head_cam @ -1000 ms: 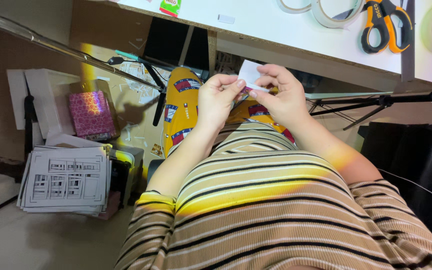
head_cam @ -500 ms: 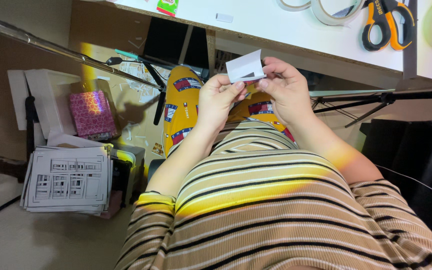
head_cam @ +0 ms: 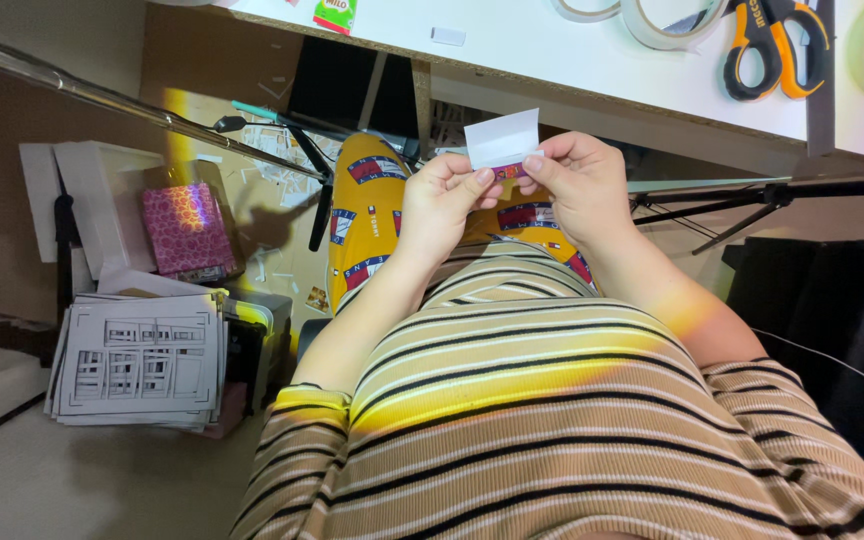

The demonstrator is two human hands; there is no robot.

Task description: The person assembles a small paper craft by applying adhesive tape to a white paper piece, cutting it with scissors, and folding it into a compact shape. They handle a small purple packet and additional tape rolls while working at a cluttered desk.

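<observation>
My left hand and my right hand are meeting in front of my chest, below the edge of the white desk. Both are closing in a pinch on one small folded paper slip: thumb and forefinger of each hand are gripping its lower edge, where a narrow coloured strip is showing, so the white upper part is standing free above the fingertips. I am holding it this way, at two points close together, apparently to keep the slip flat and steady while the fingertips are working on its lower edge.

In the head view, the orange-handled scissors and rolls of tape are lying on the desk, well apart from my hands, within reach but not in use. Under the desk, a yellow patterned bag is resting near my knees. A stack of printed white sheets is lying to my left, with a pink patterned box beyond it. A dark tripod leg is crossing just right of my right wrist.
</observation>
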